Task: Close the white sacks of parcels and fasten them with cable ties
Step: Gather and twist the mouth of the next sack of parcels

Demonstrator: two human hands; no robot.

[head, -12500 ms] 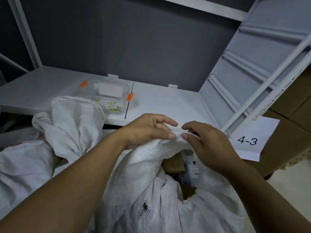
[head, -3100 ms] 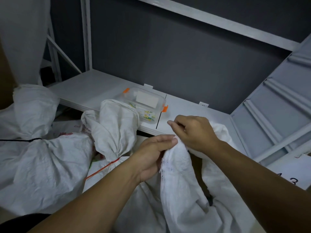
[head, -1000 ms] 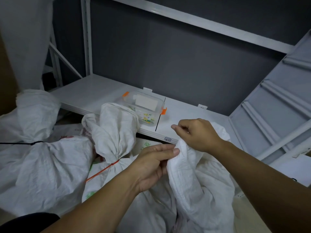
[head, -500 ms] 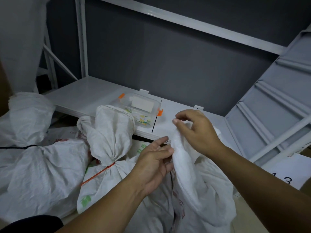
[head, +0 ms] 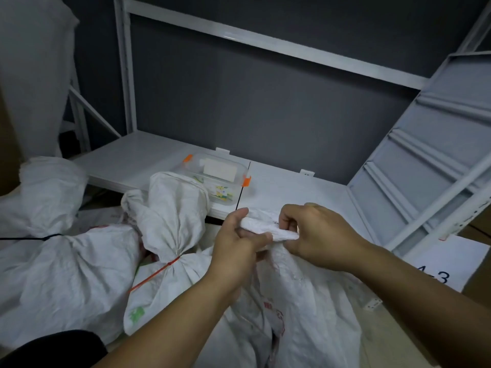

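Dark grey wall, white metal shelf (head: 148, 155) in front of it. One open sack (head: 305, 301) sits just off the shelf's front edge, body hanging down, with its gathered mouth (head: 265, 227) rolled into a sausage lying left-to-right. Up top the left hand (head: 236, 251) pinches the left end and the right hand (head: 316, 235) curls round the right end. Red print on the sack is unreadable. At the right, a white sheet (head: 446, 261) shows a "3"; the rest is hidden by the arm.

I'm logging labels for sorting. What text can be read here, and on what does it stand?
"-3", after a partly hidden digit: white sheet.
Red print on the held sack: unreadable.
Green print on the tied sack: blurred.
Stickers on the clear box: too small.
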